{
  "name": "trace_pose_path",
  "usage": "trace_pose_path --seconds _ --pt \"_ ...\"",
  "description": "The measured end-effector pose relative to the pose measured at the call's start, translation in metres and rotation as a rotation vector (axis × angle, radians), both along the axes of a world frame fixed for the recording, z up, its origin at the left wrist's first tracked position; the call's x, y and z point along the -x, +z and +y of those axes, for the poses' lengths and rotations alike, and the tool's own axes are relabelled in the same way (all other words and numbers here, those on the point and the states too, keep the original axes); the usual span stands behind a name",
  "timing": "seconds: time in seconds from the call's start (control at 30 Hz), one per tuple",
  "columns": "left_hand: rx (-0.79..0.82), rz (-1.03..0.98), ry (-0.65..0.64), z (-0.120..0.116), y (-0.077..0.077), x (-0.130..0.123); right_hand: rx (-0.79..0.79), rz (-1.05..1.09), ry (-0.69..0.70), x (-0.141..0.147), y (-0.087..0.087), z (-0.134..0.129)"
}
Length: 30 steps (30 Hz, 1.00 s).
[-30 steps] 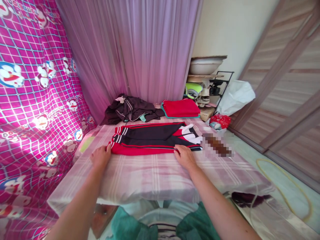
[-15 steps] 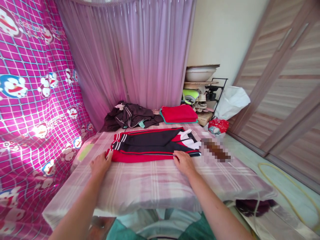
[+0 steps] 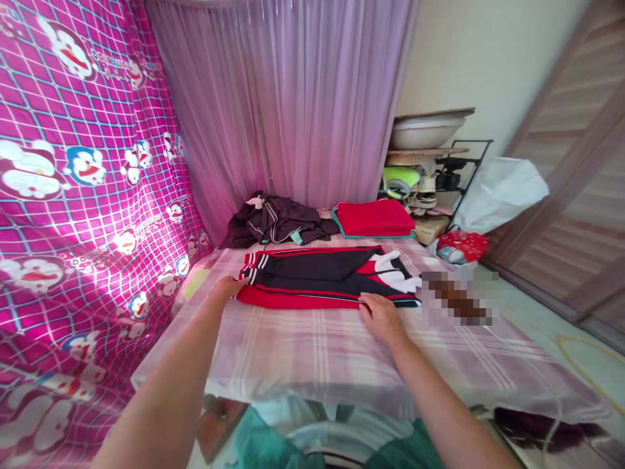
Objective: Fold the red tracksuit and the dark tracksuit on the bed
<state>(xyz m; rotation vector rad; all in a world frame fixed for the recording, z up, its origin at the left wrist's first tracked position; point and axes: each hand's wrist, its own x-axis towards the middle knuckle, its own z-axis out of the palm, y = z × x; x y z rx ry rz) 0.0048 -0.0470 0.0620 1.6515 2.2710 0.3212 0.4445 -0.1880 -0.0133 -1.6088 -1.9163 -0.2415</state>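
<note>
Far left: bright pink hanging cloth (image 3: 88, 215), printed with cartoon figures and a pale grid, in soft folds. Next, the left hand (image 3: 232, 286): forearm angled up from the lower left, fingers pointing right, fingertips on the white-striped cuffs of a folded garment (image 3: 312, 268); can't tell if they're gripping or just resting. Behind, sheer purple curtain (image 3: 293, 98) in vertical pleats; below it a loose, crumpled heap of dark clothes (image 3: 283, 221) with white piping.

Garment is at mid-table, long and flat, smooth black fabric, red and white edge lines, red strip along the near side, white-and-red section at the right end. It spans between both hands.

Red folded stack (image 3: 375, 218), squarish, neat, teal layer underneath, sits behind. Right hand (image 3: 383, 317): palm down, forearm slanting in from the lower right, fingers bent on the garment's near edge, close to its right end; pinch or light press, can't tell. Plaid tablecloth (image 3: 293, 358) lies under everything, pale pink and white. Right of the garment, a pixelated brown patch, contents unreadable. Far right: crinkled white bag (image 3: 502, 195), wood-grain doors (image 3: 561, 195).
</note>
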Motion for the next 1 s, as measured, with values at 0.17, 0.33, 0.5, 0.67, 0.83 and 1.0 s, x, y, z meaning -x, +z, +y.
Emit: trace_pose_path --seconds 0.17,0.33,0.5,0.67,0.83,1.0 --pt "0.043 0.042 -0.02 0.008 0.007 -0.003 0.008 -0.023 -0.004 0.002 0.004 -0.002" --pt "0.071 0.066 -0.071 0.015 0.014 -0.01 -0.081 -0.009 0.01 0.002 0.004 -0.004" --pt "0.119 0.041 -0.122 0.016 0.022 -0.01 -0.177 0.01 0.08 0.011 0.013 -0.005" --pt "0.129 -0.034 -0.164 0.011 0.023 0.001 -0.123 0.005 0.18 0.035 0.04 0.015" --pt "0.123 -0.167 -0.231 0.001 0.014 0.015 0.077 -0.028 0.272 0.071 0.082 0.06" --pt "0.084 -0.063 -0.18 -0.017 0.001 0.02 0.288 -0.042 0.318 0.121 0.119 0.123"
